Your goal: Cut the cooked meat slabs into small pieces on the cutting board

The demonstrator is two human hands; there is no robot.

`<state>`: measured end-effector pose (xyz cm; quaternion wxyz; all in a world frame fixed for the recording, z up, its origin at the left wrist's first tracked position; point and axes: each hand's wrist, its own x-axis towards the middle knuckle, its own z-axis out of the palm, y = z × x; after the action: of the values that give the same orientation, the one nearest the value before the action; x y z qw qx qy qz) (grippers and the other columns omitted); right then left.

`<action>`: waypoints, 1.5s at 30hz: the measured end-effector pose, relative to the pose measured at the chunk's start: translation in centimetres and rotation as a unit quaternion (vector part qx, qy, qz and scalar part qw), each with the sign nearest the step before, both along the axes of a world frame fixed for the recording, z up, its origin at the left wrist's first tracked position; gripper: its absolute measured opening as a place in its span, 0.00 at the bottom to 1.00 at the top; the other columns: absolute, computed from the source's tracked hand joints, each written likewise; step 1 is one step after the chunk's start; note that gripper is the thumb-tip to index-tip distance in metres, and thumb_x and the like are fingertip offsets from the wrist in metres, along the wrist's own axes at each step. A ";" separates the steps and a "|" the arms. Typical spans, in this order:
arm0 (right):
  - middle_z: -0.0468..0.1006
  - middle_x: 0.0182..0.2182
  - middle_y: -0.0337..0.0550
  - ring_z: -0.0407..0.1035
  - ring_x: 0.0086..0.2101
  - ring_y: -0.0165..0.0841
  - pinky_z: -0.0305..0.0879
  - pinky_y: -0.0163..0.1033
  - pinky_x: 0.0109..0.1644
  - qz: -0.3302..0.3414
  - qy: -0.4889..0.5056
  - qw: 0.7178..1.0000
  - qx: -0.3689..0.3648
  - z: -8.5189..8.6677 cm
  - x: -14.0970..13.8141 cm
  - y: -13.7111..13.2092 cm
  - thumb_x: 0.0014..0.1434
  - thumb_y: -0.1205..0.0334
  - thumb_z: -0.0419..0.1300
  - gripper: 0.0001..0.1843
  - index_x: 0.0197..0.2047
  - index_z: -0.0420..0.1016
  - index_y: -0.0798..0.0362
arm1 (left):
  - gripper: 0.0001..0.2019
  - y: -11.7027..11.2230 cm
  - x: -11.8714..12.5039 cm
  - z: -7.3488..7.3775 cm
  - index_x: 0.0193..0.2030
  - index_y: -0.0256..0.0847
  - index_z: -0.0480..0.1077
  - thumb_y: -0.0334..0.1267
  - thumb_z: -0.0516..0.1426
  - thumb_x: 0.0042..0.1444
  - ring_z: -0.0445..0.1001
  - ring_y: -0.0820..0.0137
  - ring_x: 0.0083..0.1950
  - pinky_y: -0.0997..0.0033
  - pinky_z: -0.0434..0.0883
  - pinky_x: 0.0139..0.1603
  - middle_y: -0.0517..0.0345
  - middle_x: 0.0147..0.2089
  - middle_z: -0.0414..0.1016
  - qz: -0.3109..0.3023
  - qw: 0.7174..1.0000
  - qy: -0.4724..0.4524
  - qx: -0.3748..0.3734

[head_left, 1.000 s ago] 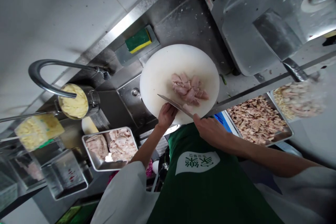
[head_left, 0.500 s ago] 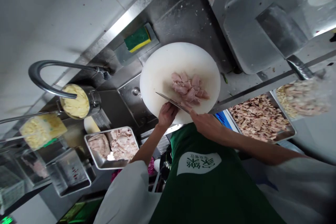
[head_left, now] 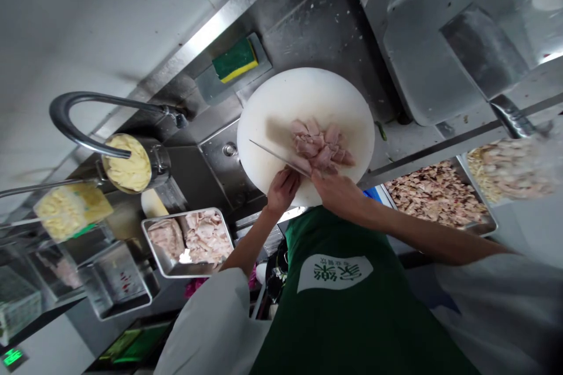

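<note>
A round white cutting board (head_left: 264,102) lies before me with a pile of pale sliced meat (head_left: 323,146) at its middle right. My right hand (head_left: 338,196) is closed round the handle of a knife (head_left: 278,156), whose blade slants across the board with its tip to the upper left. Just under the blade, at the board's near edge, is my left hand (head_left: 282,190) with its fingers curled down close to the steel. What those fingers press on is hidden. A slice of meat lies against the far side of the blade.
On the left are a metal tray (head_left: 173,275) of pale meat, a pot (head_left: 159,167) of yellow pieces and a curved faucet (head_left: 65,106). A sponge (head_left: 235,60) sits behind the board. To the right are a tray (head_left: 488,225) of chopped meat and a cleaver (head_left: 484,47).
The knife and my right hand have shifted left, and the tip reaches further over the board. My left hand stays by the blade. The whole view has shifted slightly.
</note>
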<state>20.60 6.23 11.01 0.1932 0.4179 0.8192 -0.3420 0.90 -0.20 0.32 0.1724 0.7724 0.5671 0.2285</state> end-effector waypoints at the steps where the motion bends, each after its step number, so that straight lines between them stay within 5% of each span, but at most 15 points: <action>1: 0.80 0.39 0.62 0.77 0.40 0.45 0.67 0.44 0.42 0.008 -0.014 1.000 -0.011 0.8 0.6 -1.0 0.65 0.73 0.40 0.22 0.59 0.61 0.65 | 0.09 -0.1 -0.1 0.0 0.43 0.39 0.74 0.38 0.53 0.66 0.74 0.64 0.47 0.60 0.76 0.47 0.49 0.42 0.75 -0.001 1.000 0.000 -0.001; 6: 0.81 0.32 0.57 0.78 0.34 0.42 0.67 0.39 0.34 0.029 -0.032 0.998 -0.038 2.7 1.9 -3.3 0.65 0.74 0.43 0.18 0.55 0.63 0.64 | 0.08 0.0 -0.3 0.2 0.40 0.39 0.75 0.38 0.55 0.65 0.72 0.65 0.45 0.63 0.74 0.46 0.50 0.39 0.73 -0.004 1.000 0.002 0.007; 16: 0.81 0.34 0.58 0.78 0.34 0.42 0.67 0.39 0.34 0.002 -0.020 1.000 -0.024 1.6 1.1 -2.3 0.65 0.74 0.40 0.19 0.53 0.65 0.63 | 0.08 0.2 -0.3 0.2 0.38 0.38 0.74 0.38 0.56 0.64 0.71 0.66 0.42 0.65 0.74 0.43 0.52 0.37 0.73 -0.013 1.000 0.016 0.014; 21: 0.80 0.28 0.54 0.78 0.31 0.41 0.67 0.38 0.32 0.012 -0.038 0.997 -0.060 1.5 2.5 -4.1 0.62 0.76 0.42 0.18 0.51 0.66 0.63 | 0.07 0.2 -0.2 0.2 0.39 0.38 0.75 0.37 0.56 0.64 0.72 0.66 0.44 0.65 0.74 0.45 0.51 0.39 0.74 -0.015 1.000 -0.007 0.004; 24: 0.80 0.31 0.57 0.78 0.35 0.41 0.68 0.39 0.36 0.004 -0.023 0.999 -0.031 -0.1 1.0 -3.6 0.63 0.76 0.41 0.19 0.52 0.66 0.64 | 0.07 0.4 -0.2 0.4 0.39 0.38 0.75 0.36 0.56 0.64 0.73 0.67 0.43 0.65 0.75 0.45 0.52 0.38 0.75 -0.020 0.999 -0.023 0.010; 27: 0.79 0.43 0.65 0.75 0.46 0.43 0.68 0.41 0.42 -0.002 0.023 1.000 0.012 -2.7 -2.1 -0.8 0.64 0.75 0.39 0.21 0.56 0.64 0.65 | 0.07 0.5 -0.3 0.6 0.41 0.38 0.75 0.36 0.56 0.64 0.74 0.67 0.45 0.64 0.76 0.47 0.51 0.40 0.76 -0.024 0.999 -0.036 0.015; 30: 0.78 0.45 0.64 0.75 0.46 0.46 0.68 0.44 0.43 -0.009 0.040 0.999 -0.004 -4.0 -3.2 1.7 0.63 0.74 0.42 0.20 0.55 0.64 0.64 | 0.08 0.2 -0.5 0.7 0.44 0.38 0.74 0.36 0.54 0.66 0.75 0.68 0.47 0.63 0.77 0.49 0.51 0.43 0.76 -0.011 0.999 -0.040 0.015; 38: 0.75 0.52 0.68 0.72 0.51 0.44 0.65 0.44 0.50 0.011 0.037 0.999 0.038 -1.7 -0.6 -0.8 0.64 0.76 0.38 0.23 0.56 0.66 0.66 | 0.09 -0.2 -0.3 0.3 0.47 0.39 0.74 0.35 0.55 0.65 0.75 0.65 0.51 0.60 0.77 0.51 0.49 0.45 0.76 -0.006 1.000 -0.027 0.004; 45: 0.81 0.35 0.61 0.78 0.38 0.45 0.70 0.43 0.39 0.007 -0.020 0.999 -0.027 -1.7 0.5 -3.0 0.65 0.74 0.40 0.23 0.61 0.61 0.66 | 0.10 -0.4 -0.5 0.0 0.50 0.40 0.73 0.35 0.55 0.65 0.74 0.66 0.51 0.61 0.76 0.51 0.50 0.47 0.76 -0.001 0.999 -0.034 0.015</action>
<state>21.13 3.20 9.32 0.2231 0.4130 0.8086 -0.3547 0.36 -0.59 0.37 0.1798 0.7671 0.5568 0.2631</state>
